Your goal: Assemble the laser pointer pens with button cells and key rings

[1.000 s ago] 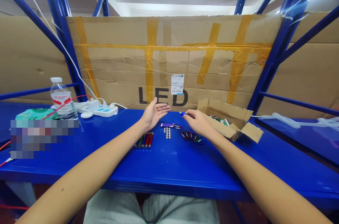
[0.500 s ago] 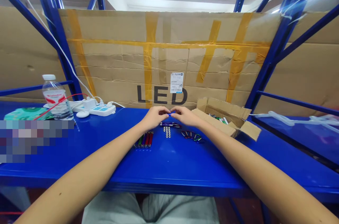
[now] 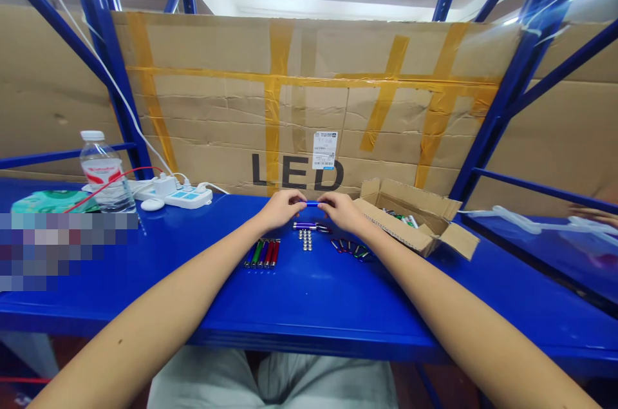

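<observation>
Both hands hold a short, shiny blue tube (image 3: 313, 203) level above the table, one at each end. My left hand (image 3: 284, 208) pinches its left end, and my right hand (image 3: 340, 209) pinches its right end. Just below lies a purple-blue mini flashlight (image 3: 305, 227) with a carabiner clip at its right. Small round silver pieces (image 3: 306, 241) sit in short columns under it. Left of these, several coloured metal tubes (image 3: 262, 254), blue, green and red among them, lie side by side. Coloured carabiner clips (image 3: 351, 248) form a row near my right forearm.
An open cardboard box (image 3: 410, 216) with small coloured items stands at the right. A water bottle (image 3: 107, 171) and a white power strip (image 3: 186, 195) are at the left. A large cardboard panel (image 3: 217, 119) closes the back. Another person's hand (image 3: 596, 212) shows at far right.
My hands have moved slightly apart, so more of the blue tube shows between them. Another person's hand has come into view at the far right. The camera view has shifted a little.
</observation>
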The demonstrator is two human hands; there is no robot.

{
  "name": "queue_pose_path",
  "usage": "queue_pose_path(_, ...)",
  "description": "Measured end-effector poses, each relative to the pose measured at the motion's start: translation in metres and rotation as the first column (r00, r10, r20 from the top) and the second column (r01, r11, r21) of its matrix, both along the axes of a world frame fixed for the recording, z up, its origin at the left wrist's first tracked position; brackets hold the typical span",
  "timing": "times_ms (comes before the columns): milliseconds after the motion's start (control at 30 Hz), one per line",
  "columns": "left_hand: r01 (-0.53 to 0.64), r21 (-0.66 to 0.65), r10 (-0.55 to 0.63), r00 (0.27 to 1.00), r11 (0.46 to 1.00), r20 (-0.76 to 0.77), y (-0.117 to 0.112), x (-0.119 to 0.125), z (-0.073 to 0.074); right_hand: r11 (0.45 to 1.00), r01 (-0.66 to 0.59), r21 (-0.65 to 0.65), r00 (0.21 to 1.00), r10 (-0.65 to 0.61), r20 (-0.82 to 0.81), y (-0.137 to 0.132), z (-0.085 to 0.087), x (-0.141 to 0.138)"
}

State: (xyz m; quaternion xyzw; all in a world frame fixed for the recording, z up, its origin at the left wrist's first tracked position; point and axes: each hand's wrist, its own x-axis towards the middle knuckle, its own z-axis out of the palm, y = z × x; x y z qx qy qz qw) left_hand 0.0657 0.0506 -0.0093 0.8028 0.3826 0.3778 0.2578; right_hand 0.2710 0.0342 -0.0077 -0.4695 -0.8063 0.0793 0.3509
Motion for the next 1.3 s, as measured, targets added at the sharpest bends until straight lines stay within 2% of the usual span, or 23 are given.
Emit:
queue_pose_path(133, -0.07, 0.083, 0.076, 0.994, 0.994, -0.08, 0.0, -0.001, 0.001, 0.999, 0.034, 0.007, 0.999, -0.034, -0.016, -0.001, 0.0, 0.0)
queue_pose_path(300, -0.112, 0.138, 0.136, 0.973, 0.984, -0.186, 0.003, -0.001, -0.002, 0.995, 0.076, -0.068, 0.997, -0.077, -0.01, 0.003, -0.006, 0.003)
queue_pose_path(533, -0.108, 0.061, 0.121, 0.948, 0.992, -0.294, 0.006, 0.006, -0.005, 0.978, 0.15, -0.147, 0.989, -0.148, 0.025, 0.006, -0.01, 0.005)
queue_pose_path(733, -0.092, -0.023, 0.08, 0.945, 0.995, -0.317, 0.006, 0.009, -0.008, 0.957, 0.2, -0.21, 0.979, -0.187, 0.079, 0.005, -0.011, 0.003)
queue_pose_path(1133, -0.079, -0.06, 0.054, 0.938, 0.995, -0.342, 0.008, 0.008, -0.009, 0.947, 0.263, -0.185, 0.952, -0.224, 0.21, 0.006, -0.017, -0.002)
queue_pose_path(1300, -0.048, -0.091, 0.016, 0.948, 0.995, -0.316, 0.008, 0.008, -0.009, 0.948, 0.263, -0.18, 0.946, -0.218, 0.239, 0.003, -0.013, -0.001)
